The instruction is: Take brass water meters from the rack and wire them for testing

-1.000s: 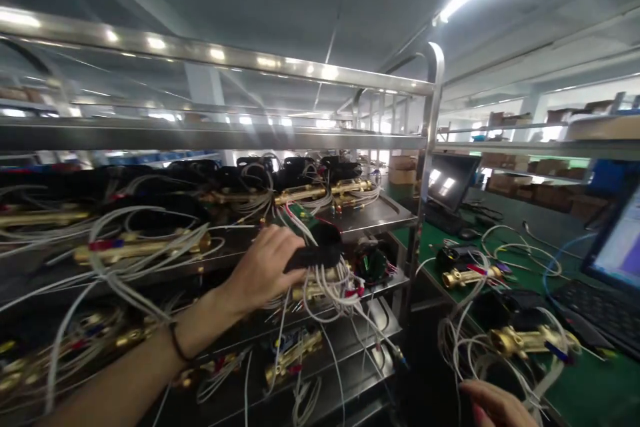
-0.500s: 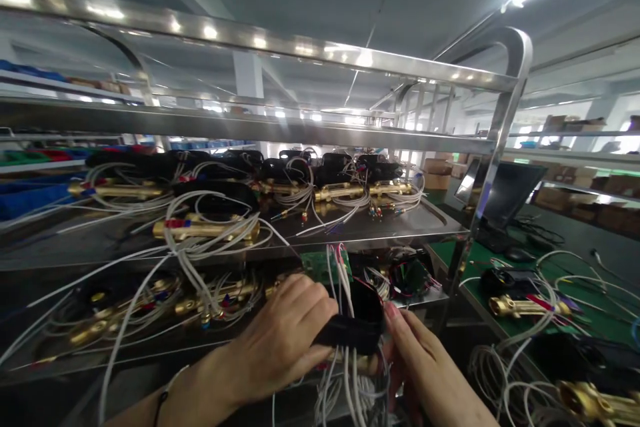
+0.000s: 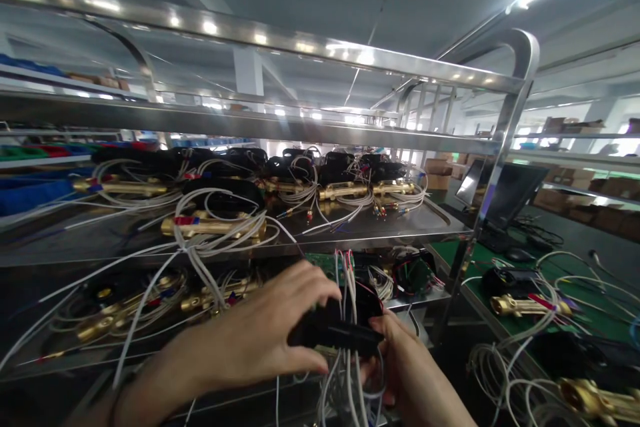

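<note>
Holding: both hands grip one black housing [image 3: 340, 332] in front of the middle shelf [image 3: 425, 297] of a steel rack, near its right front corner.
Far left of rack: brass fittings [image 3: 213, 225] wound in white leads lie along the upper shelf [image 3: 380, 227]; more brass parts [image 3: 100, 327] lie tangled on the shelf below.
Left hand [image 3: 260, 337]: its grip is closed round the housing's left end, fingers over the top and thumb underneath.
Thing in hand: the housing sits level between the two hands, just below the upper shelf's front edge, with a green circuit board [image 3: 325, 261] just behind it.
White wires [image 3: 347, 293]: a bundle crosses the housing from above and hangs down beneath it.
Right hand [image 3: 405, 373]: its grip is closed on the housing's right end from below, fingers curled among the hanging wires.
Step in hand: the unit looks to be being drawn clear of the shelf.
Next move calls for: judged from the tangle, easing the leads free without snagging neighbouring parts.
In the way: the hanging wires, a round black part [image 3: 413, 273] just right on the same shelf, and the rack's upright post [image 3: 493, 173].
Right of rack: a green counter [image 3: 590, 327] carries another brass fitting [image 3: 525, 305], loose white cable and a monitor [image 3: 510, 190].
</note>
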{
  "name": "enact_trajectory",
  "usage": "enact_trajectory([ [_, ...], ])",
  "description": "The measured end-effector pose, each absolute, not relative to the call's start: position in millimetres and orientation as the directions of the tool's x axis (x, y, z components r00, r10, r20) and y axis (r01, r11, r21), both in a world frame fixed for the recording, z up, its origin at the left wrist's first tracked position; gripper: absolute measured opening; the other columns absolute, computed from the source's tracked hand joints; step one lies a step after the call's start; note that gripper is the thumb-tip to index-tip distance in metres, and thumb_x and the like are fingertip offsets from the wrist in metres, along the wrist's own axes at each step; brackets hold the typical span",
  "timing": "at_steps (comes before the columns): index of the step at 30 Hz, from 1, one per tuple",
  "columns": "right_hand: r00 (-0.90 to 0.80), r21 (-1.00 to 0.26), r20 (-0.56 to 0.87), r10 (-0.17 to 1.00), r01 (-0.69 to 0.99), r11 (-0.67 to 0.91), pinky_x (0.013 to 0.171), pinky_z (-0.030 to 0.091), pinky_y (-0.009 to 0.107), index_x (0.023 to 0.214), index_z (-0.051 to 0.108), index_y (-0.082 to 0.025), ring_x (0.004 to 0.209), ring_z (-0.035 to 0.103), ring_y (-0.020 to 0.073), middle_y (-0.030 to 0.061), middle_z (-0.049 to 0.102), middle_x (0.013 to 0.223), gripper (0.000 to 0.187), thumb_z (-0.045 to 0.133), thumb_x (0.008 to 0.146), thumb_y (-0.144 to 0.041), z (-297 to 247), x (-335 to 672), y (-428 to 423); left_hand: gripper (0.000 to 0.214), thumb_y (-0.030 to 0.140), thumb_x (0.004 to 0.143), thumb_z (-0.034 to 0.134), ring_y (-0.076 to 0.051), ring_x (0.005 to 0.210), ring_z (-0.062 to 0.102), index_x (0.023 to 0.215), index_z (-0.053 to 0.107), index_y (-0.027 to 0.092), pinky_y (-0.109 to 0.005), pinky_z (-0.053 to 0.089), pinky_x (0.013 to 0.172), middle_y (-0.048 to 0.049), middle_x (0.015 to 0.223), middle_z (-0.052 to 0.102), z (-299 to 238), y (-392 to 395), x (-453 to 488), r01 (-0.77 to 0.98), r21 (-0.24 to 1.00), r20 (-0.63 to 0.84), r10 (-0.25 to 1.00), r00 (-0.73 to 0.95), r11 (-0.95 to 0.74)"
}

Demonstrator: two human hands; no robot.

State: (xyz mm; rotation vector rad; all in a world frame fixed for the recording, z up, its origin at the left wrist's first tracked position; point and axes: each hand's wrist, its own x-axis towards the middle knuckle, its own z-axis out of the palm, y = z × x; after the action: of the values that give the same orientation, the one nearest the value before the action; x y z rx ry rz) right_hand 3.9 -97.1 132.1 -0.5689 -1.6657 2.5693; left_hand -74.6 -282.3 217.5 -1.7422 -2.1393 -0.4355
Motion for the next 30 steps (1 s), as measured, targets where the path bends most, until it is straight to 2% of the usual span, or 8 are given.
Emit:
enact_trajectory([
  [2,-0.929,-0.905,-0.298,0.218,0.203,-0.374,0.031,0.018,0.016,0.123,0.039,-0.017,0.036,0.052,0.0146,-0.0008,0.058,0.047,0.062,0.054,0.070,-0.045,129,5,-98,0.052,0.053,0.079,0.061,-0.023,0.103,0.054,0.119,0.045,0.025,-0.034,0.050,0.085,-0.0063,0.115,0.054,244,-295,-90,0.949,0.113,0.560,0.770,-0.305,0.293],
  [5,-0.921,-0.931,-0.280,0.270,0.193,-0.308,0.033,0.019,0.015,0.128,0.035,-0.020,0.038,0.054,0.0144,0.0001,0.061,0.051,0.063,0.052,0.072,-0.043,129,10,-98,0.042,0.044,0.087,0.052,-0.030,0.114,0.048,0.119,0.049,0.017,-0.045,0.037,0.100,-0.0119,0.118,0.054,272,-310,-135,0.702,-0.005,0.853,0.370,-0.369,0.713],
  [6,-0.916,-0.939,-0.278,0.290,0.194,-0.285,0.034,0.019,0.016,0.129,0.034,-0.021,0.038,0.053,0.0142,-0.0002,0.061,0.051,0.064,0.052,0.073,-0.044,130,12,-98,0.047,0.043,0.086,0.053,-0.033,0.117,0.045,0.122,0.047,0.013,-0.047,0.034,0.101,-0.0159,0.121,0.053,277,-314,-154,0.599,-0.054,0.876,0.326,-0.356,0.799],
  [8,-0.909,-0.948,-0.269,0.317,0.193,-0.252,0.034,0.019,0.016,0.130,0.033,-0.021,0.037,0.052,0.0139,-0.0008,0.060,0.049,0.064,0.051,0.073,-0.045,133,14,-98,0.057,0.042,0.081,0.059,-0.038,0.116,0.046,0.124,0.047,0.008,-0.051,0.032,0.101,-0.0195,0.119,0.054,283,-323,-194,0.435,-0.148,0.838,0.346,-0.422,0.888],
  [10,-0.906,-0.948,-0.263,0.332,0.178,-0.265,0.035,0.020,0.016,0.131,0.033,-0.021,0.038,0.052,0.0141,-0.0009,0.059,0.048,0.065,0.052,0.074,-0.045,138,17,-97,0.052,0.047,0.075,0.063,-0.039,0.104,0.054,0.109,0.057,0.008,-0.053,0.033,0.097,-0.0195,0.105,0.061,285,-332,-229,0.351,-0.180,0.739,0.362,-0.569,0.919],
  [17,-0.913,-0.931,-0.236,0.331,0.115,-0.345,0.036,0.023,0.018,0.132,0.033,-0.022,0.035,0.049,0.0126,-0.0029,0.059,0.048,0.067,0.056,0.072,-0.042,155,25,-92,0.055,0.056,0.063,0.070,-0.027,0.086,0.055,0.095,0.060,0.012,-0.032,0.041,0.074,-0.0106,0.092,0.062,299,-352,-257,0.525,-0.107,0.557,0.488,-0.672,0.844],
  [27,-0.879,-0.919,-0.221,0.421,0.044,-0.391,0.036,0.021,0.016,0.128,0.038,-0.025,0.042,0.054,0.0133,-0.0031,0.057,0.051,0.066,0.061,0.068,-0.038,153,54,-76,0.039,0.047,0.075,0.065,-0.012,0.068,0.051,0.089,0.052,0.013,-0.021,0.040,0.062,0.0027,0.076,0.056,320,-369,-222,0.695,0.126,0.531,0.544,-0.650,0.708],
  [30,-0.879,-0.887,-0.254,0.404,0.046,-0.459,0.037,0.017,0.015,0.127,0.040,-0.023,0.042,0.051,0.0112,-0.0035,0.055,0.051,0.066,0.062,0.067,-0.039,151,65,-66,0.040,0.048,0.075,0.064,-0.012,0.069,0.053,0.092,0.050,0.015,-0.022,0.043,0.062,0.0025,0.079,0.059,326,-372,-217,0.730,0.279,0.535,0.531,-0.657,0.623],
])
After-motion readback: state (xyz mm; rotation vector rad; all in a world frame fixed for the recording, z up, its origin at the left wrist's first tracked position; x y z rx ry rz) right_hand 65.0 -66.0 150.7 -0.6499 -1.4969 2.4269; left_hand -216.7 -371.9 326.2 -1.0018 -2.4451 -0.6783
